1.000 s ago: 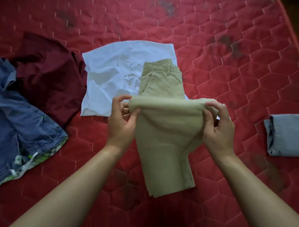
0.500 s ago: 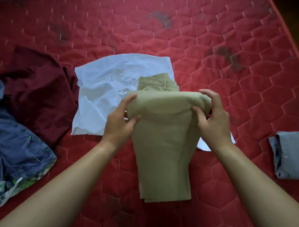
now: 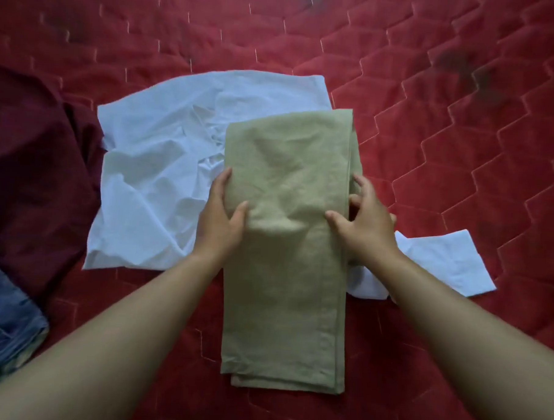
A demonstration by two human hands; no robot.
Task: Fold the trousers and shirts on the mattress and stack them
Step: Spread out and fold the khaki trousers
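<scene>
The khaki trousers [image 3: 287, 242] lie folded into a long strip on the red mattress [image 3: 462, 154], long axis running from its near edge towards its far edge, stacked layers showing at the near end. The far half rests on a crumpled white shirt [image 3: 156, 185]. The left hand [image 3: 220, 217] grips the strip's left edge mid-length, thumb on top; the right hand [image 3: 365, 223] grips the right edge likewise. Towards the mattress's left edge lie a maroon garment [image 3: 33, 167] and blue denim [image 3: 4, 325].
</scene>
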